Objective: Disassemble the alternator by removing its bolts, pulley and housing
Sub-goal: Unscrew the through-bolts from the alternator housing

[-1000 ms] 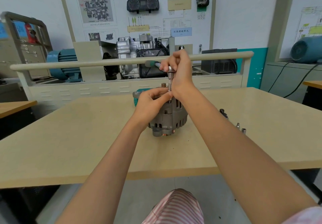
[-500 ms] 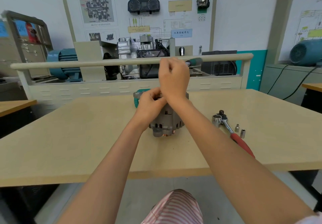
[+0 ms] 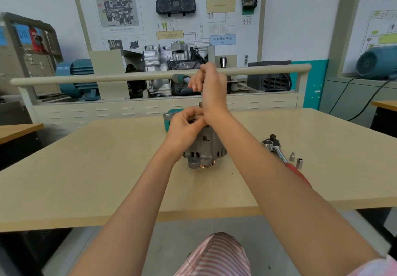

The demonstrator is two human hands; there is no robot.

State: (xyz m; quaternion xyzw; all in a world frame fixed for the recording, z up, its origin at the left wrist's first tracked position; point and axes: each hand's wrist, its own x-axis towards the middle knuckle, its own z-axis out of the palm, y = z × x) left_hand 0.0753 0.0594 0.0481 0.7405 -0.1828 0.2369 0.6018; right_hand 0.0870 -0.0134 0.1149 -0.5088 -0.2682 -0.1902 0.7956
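The grey alternator (image 3: 204, 150) stands on the beige table (image 3: 107, 168), a copper-coloured ring showing at its bottom edge. My left hand (image 3: 184, 126) grips its top left, fingers curled over the housing. Above it, my right hand (image 3: 211, 86) is closed round a T-handle wrench (image 3: 180, 78); its teal and grey grip sticks out to the left of my fist. The wrench's shaft and the bolt beneath it are hidden by my right wrist.
A ratchet (image 3: 279, 152) with a red handle lies to the right of the alternator, with two small sockets (image 3: 296, 159) beside it. A teal object (image 3: 169, 121) sits behind the alternator. A rail (image 3: 86, 77) and a training bench stand past the table's far edge.
My right hand has turned the wrench: its grip pointed left, swung round to the right, and now points left again. My left hand has stayed on the alternator.
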